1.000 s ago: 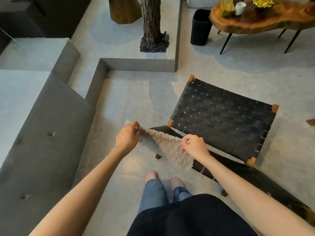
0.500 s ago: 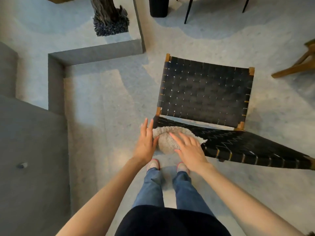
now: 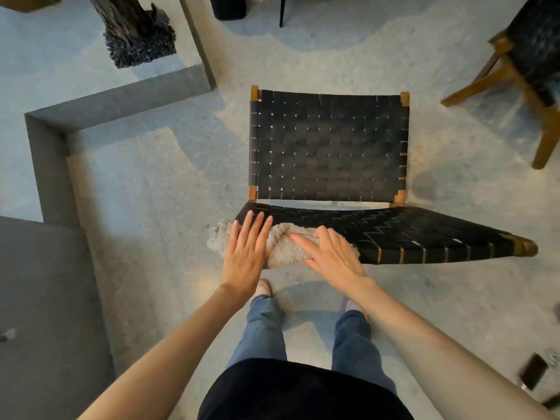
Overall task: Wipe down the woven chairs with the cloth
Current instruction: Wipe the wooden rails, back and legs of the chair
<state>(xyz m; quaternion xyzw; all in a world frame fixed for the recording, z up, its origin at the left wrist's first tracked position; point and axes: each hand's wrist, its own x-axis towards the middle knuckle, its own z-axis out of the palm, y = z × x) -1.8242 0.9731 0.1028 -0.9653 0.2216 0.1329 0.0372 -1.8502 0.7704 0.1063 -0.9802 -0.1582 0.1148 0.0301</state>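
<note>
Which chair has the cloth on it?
The black woven chair in front of the person: left hand and right hand press the cloth onto its near edge. The corner chair, upper right, is untouched.

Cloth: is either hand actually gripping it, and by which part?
Neither grips it. The left hand and right hand lie flat on the cloth, fingers extended, pressing it onto the woven chair at its backrest's left end.

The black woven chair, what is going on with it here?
A person stands behind the black woven chair, both hands pressing a beige cloth against the left end of its backrest. The left hand lies flat on the cloth; the right hand covers its other end. The seat is not being touched.
</note>
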